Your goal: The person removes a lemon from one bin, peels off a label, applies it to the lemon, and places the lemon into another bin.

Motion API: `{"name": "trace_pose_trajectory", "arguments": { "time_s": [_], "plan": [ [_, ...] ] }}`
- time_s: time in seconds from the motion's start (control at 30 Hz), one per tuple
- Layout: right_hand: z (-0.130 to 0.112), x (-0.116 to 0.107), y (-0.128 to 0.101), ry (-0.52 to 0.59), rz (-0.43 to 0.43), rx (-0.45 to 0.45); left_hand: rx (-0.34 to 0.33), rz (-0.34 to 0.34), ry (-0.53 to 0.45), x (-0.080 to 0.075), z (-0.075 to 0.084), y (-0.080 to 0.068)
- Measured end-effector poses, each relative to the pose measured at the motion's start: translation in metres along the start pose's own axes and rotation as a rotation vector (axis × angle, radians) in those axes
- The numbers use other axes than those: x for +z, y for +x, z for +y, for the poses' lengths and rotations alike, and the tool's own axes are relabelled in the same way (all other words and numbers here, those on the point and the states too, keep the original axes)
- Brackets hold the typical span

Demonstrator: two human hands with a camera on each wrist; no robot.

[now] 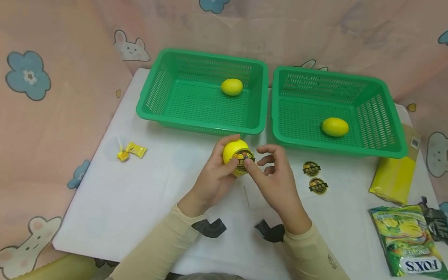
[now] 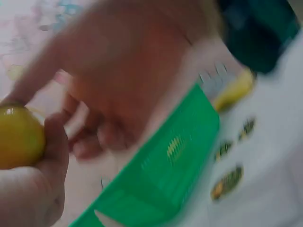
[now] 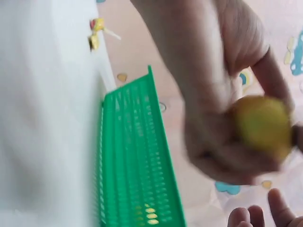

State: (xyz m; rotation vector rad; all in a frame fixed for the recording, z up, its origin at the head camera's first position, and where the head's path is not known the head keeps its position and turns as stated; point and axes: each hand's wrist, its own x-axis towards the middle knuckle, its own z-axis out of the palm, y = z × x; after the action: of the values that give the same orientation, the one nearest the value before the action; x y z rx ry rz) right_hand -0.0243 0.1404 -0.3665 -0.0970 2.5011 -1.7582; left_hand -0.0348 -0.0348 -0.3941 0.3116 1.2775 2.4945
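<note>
My left hand (image 1: 215,173) grips a yellow lemon (image 1: 232,150) just above the white table (image 1: 136,194), in front of the two green baskets. A round dark sticker (image 1: 244,156) sits on the lemon's near side. My right hand (image 1: 263,163) has its thumb pressed on that sticker, with the other fingers loosely curled above it. The left wrist view shows the lemon (image 2: 16,137) in my palm and the blurred right hand (image 2: 128,85) close by. In the right wrist view the left hand (image 3: 213,118) holds the lemon (image 3: 262,125).
The left basket (image 1: 149,109) holds one lemon (image 1: 232,87), and the right basket (image 1: 385,145) holds another (image 1: 334,126). Two loose stickers (image 1: 315,176) lie right of my hands. Small candies (image 1: 131,151) lie at left. A yellow pack (image 1: 394,178) and a candy bag (image 1: 410,241) lie at right.
</note>
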Motion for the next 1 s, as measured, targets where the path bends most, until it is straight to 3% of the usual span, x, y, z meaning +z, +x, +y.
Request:
{"name": "trace_pose_trajectory", "arguments": {
  "time_s": [0.13, 0.2, 0.37, 0.43, 0.53, 0.7, 0.83, 1.0],
  "plan": [
    [0.006, -0.001, 0.001, 0.188, -0.075, 0.023, -0.092, -0.016, -0.207, 0.004, 0.010, -0.007],
    [0.008, 0.000, 0.001, 0.190, -0.043, -0.054, -0.113, 0.012, -0.228, 0.005, 0.014, -0.011],
    [0.009, 0.006, 0.001, 0.036, 0.160, -0.447, -0.096, 0.099, -0.167, 0.001, 0.009, -0.011],
    [0.012, 0.012, 0.004, -0.073, 0.164, -0.568, -0.085, 0.103, -0.156, 0.000, 0.004, -0.009],
    [0.020, 0.020, 0.012, -0.235, 0.111, -0.657, -0.071, 0.097, -0.168, 0.000, -0.003, -0.007],
    [0.028, 0.021, 0.017, -0.348, 0.099, -0.632, -0.079, 0.087, -0.216, 0.003, -0.005, -0.010],
    [0.026, 0.012, 0.013, -0.404, 0.077, -0.492, -0.121, 0.072, -0.206, 0.006, -0.004, -0.013],
    [0.027, -0.011, 0.008, -0.644, -0.042, -0.310, -0.125, 0.131, -0.127, 0.002, -0.006, -0.010]
  ]
}}
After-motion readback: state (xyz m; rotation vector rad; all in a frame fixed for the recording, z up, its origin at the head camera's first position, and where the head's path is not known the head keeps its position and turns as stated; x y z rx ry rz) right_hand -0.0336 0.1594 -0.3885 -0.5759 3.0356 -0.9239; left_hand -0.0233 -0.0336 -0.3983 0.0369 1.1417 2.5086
